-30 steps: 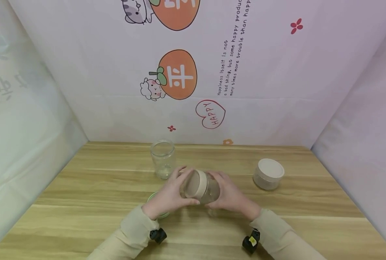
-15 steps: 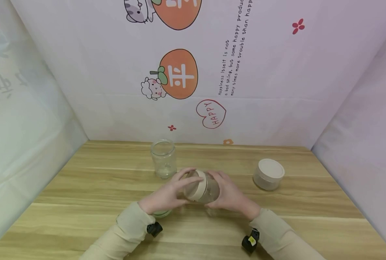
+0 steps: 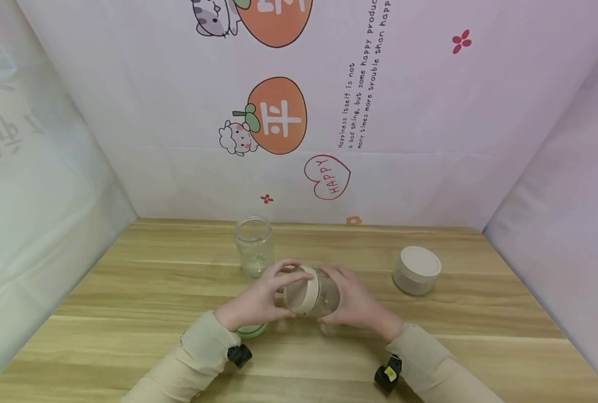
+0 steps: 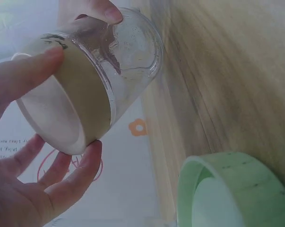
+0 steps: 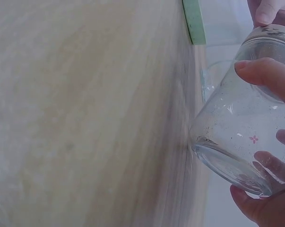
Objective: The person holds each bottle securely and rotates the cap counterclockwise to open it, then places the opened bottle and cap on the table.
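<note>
Both hands are on one tilted jar (image 3: 330,296) at centre: the left hand (image 3: 255,302) pinches its cream lid (image 3: 310,290), the right hand (image 3: 355,301) grips its clear body. From the head, the left hand mostly covers a green lid (image 4: 253,182) at 8 o'clock; the left wrist view shows its hollow inside. Whether the jar's base touches the table (image 3: 480,313), I cannot tell. An open glass (image 3: 254,246) stands at 10 o'clock, near the back edge; wood stretches between the right hand and a tub (image 3: 416,274) towards 3.
</note>
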{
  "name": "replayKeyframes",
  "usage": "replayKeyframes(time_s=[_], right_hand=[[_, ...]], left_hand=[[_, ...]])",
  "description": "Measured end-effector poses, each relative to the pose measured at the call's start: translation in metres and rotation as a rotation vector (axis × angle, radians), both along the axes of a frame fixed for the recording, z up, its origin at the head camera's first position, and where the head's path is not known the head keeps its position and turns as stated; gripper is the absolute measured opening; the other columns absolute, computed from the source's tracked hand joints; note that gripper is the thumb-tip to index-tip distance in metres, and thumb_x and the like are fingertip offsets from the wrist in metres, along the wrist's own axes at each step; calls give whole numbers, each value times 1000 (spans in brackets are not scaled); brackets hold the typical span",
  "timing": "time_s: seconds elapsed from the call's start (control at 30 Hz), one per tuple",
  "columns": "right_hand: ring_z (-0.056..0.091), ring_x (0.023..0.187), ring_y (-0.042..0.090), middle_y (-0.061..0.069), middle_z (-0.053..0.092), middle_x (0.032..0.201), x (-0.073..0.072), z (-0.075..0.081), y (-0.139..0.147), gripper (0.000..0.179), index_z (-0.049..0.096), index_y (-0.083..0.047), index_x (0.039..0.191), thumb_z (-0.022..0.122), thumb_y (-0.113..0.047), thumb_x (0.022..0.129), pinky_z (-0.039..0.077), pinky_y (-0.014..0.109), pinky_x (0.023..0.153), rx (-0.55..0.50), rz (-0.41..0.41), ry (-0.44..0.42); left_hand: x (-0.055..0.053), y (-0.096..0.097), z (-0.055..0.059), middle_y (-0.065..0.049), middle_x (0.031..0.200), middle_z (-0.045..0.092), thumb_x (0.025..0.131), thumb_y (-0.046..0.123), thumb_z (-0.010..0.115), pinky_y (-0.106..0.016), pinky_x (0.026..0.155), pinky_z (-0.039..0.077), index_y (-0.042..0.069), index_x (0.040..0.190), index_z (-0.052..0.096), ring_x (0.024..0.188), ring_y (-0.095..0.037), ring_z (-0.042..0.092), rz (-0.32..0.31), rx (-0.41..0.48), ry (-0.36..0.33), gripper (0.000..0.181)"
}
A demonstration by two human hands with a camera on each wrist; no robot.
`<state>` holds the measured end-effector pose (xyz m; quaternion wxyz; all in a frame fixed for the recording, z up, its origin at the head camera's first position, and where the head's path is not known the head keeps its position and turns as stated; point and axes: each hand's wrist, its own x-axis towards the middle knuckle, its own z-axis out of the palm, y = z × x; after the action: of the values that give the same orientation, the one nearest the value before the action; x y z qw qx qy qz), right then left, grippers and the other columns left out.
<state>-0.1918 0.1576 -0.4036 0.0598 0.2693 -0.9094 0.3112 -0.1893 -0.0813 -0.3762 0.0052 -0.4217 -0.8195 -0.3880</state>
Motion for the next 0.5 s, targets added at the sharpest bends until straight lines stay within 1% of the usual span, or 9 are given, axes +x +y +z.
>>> replayKeyframes(time_s=[0.1, 0.2, 0.33, 0.5], right_hand=[[54, 107, 30, 15, 54, 121, 1, 0, 1, 100, 44, -8, 137, 92, -23, 51, 51, 48, 86, 2, 0, 15], [54, 107, 28, 15, 54, 121, 0, 0, 2, 99, 44, -6, 136, 92, -24, 51, 51, 46, 86, 5, 5, 42], [54, 106, 27, 15, 55, 119, 0, 0, 2, 99, 46, -6, 135, 92, -24, 49, 50, 45, 86, 1, 8, 68], [54, 105, 26, 13, 55, 118, 0, -2, 3, 99, 46, -7, 134, 92, -24, 49, 50, 44, 84, -5, 10, 72]], left_hand=[[0, 2, -1, -15, 141, 31, 71, 6, 82, -23, 80, 54, 19, 137, 48, 125, -30, 41, 27, 13, -52, 76], [-1, 4, -1, -13, 136, 34, 72, 8, 82, -22, 78, 54, 19, 139, 46, 122, -28, 43, 52, 27, -94, 77], [1, 6, 1, -11, 129, 37, 73, 12, 82, -21, 77, 54, 19, 139, 46, 118, -28, 47, 83, 33, -127, 76], [4, 7, 3, -10, 116, 41, 74, 24, 82, -21, 75, 55, 19, 141, 45, 110, -27, 53, 154, 34, -198, 76]])
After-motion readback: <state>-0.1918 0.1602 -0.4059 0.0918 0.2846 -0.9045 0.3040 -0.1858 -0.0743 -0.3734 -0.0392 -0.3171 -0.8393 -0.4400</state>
